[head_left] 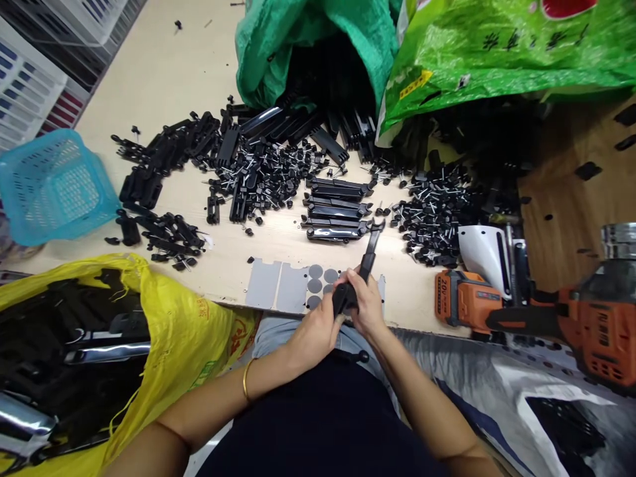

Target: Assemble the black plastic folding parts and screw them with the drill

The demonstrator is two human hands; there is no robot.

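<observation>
The person's left hand (313,331) and right hand (368,305) meet over the near edge of the table (407,291). The left fingers are clamped on the thick end of a black part (366,266); the right fingers close round it just beside them. The part slants up and away from both hands, its forked tip over the table near the right end of a row of similar parts. I cannot tell whether it touches them. A gold bracelet (246,379) rings the left wrist.

Left of the person, a yellow sack (183,331) gapes open on black and shiny pieces. On the right, an orange drill (609,324) lies on its side, and a white piece (481,255) stands behind its battery (450,298).

Grey pads (293,286), some square-edged, some round, lie along the table's near edge, partly behind the hands. Beyond them is the row (338,211), its parts side by side. Screws (268,173) are heaped to its left, and another heap (430,215) lies to its right. A blue basket (54,185) sits at far left. Farther back, a green sack (258,50) opens toward the person, beside a bright green bag (477,59).
</observation>
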